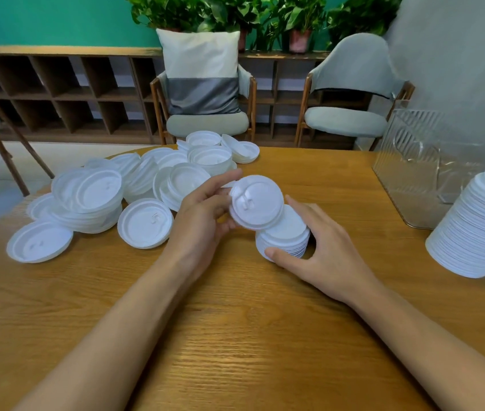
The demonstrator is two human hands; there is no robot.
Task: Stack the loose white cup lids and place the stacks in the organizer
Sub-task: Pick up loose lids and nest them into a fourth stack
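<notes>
A person's two bare hands work at the middle of a wooden table (pixel 235 336), seen from above and behind the forearms. The left hand (pixel 202 215) holds a single white lid (pixel 256 203) at center frame, its fingers curled behind the lid's left edge and the forefinger reaching along the top rim. The lid is tilted toward the camera, its face with the raised sip tab showing, and its lower edge overlaps the top of a short stack (pixel 288 238) that stands on the table just below and to the right. The right hand (pixel 324 250) grips that short stack, the thumb pressed against its near side and the fingers wrapped round its far side.

A loose pile (pixel 101 197) of white lids sprawls across the left and upper middle of the table, some nested in small clumps, some lying singly, rims up. One single lid (pixel 145 223) lies just beside the left wrist.

At the right edge of the frame a tall stack (pixel 478 226) of lids leans on the table, partly cut off by the frame. Behind it, in the upper right, stands the clear ribbed organizer (pixel 419 173), well apart from both hands.

Beyond the table are two padded chairs, the left chair (pixel 205 123) bearing a white-and-grey pillow (pixel 202 69), a wooden cubby shelf (pixel 57 93) and potted plants (pixel 235 13) against a green wall.
</notes>
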